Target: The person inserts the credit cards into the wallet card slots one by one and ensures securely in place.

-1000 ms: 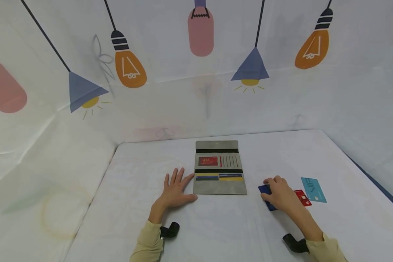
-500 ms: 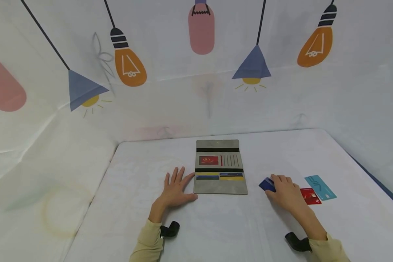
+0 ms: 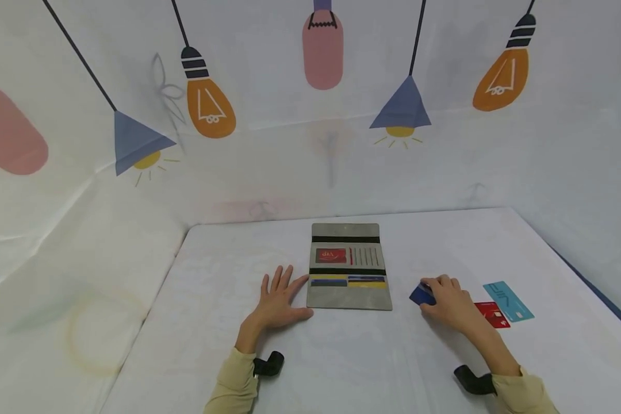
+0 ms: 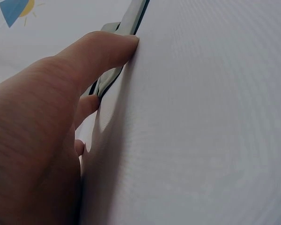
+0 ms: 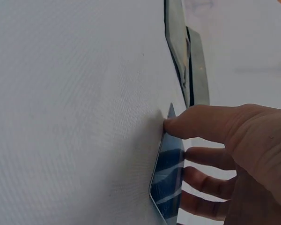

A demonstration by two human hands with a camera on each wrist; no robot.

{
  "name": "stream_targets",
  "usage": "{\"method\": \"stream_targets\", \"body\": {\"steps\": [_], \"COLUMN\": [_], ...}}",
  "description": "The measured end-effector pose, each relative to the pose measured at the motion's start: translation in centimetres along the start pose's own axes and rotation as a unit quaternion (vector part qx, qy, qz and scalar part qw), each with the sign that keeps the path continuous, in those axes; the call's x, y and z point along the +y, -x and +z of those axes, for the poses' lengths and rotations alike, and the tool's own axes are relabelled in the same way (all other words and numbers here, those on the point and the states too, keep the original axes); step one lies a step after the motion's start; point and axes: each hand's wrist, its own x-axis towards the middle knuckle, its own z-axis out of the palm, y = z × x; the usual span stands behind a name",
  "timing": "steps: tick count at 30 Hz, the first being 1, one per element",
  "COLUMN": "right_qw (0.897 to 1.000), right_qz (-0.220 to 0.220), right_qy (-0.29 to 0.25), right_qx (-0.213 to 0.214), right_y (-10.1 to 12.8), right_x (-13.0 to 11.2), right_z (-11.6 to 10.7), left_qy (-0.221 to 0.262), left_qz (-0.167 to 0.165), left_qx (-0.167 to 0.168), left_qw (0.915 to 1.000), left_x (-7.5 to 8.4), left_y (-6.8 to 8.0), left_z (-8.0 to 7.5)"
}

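An open grey wallet [image 3: 351, 267] lies flat mid-table with a red card and several other cards in its slots. My left hand [image 3: 282, 287] rests flat on the table just left of the wallet, fingers spread. In the left wrist view its thumb [image 4: 98, 51] lies along the wallet's edge [image 4: 126, 23]. My right hand [image 3: 432, 290] is to the wallet's right and pinches a dark blue card [image 3: 421, 295]. In the right wrist view that blue card [image 5: 168, 183] is tipped up off the table, the thumb [image 5: 196, 124] on one side and fingers on the other.
A red card [image 3: 493, 314] and a teal card [image 3: 508, 301] lie on the white table [image 3: 341, 356] right of my right hand. A white backdrop printed with lamps rises behind the table. The table's right edge [image 3: 595, 287] is close to the teal card.
My right hand has drawn the blue card left, away from the red card, and tipped it up off the table. The left hand has stayed in place.
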Motion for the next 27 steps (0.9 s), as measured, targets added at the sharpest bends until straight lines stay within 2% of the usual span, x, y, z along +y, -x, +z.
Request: {"method": "stream_targets", "body": {"steps": [4,10,17,23,27], "right_qw": [1.000,0.998,0.998,0.997,0.996], "right_qz": [-0.024,-0.052,-0.059,-0.065,-0.075], "right_qy": [-0.008,0.008,-0.014,-0.013,0.000], "right_qx": [0.012,0.020,-0.010,-0.048,-0.038], "right_y": [0.1,0.3,0.6,0.4,0.1], "right_x": [0.2,0.3,0.3,0.2,0.3], "right_z": [0.1,0.2,-0.3,-1.0,-1.2], "left_qy": [0.004,-0.004,-0.007,-0.003,0.001], "left_qz": [-0.001,-0.007,-0.004,-0.006,-0.004], "left_qx": [0.003,0.000,0.001,0.001,-0.001], "left_qw": [1.0000,1.0000,1.0000,1.0000,1.0000], "left_x": [0.1,0.1,0.1,0.2,0.2], "left_y": [-0.1,-0.1,0.0,0.0,0.0], "left_z": [0.0,0.1,0.1,-0.2,-0.3]}}
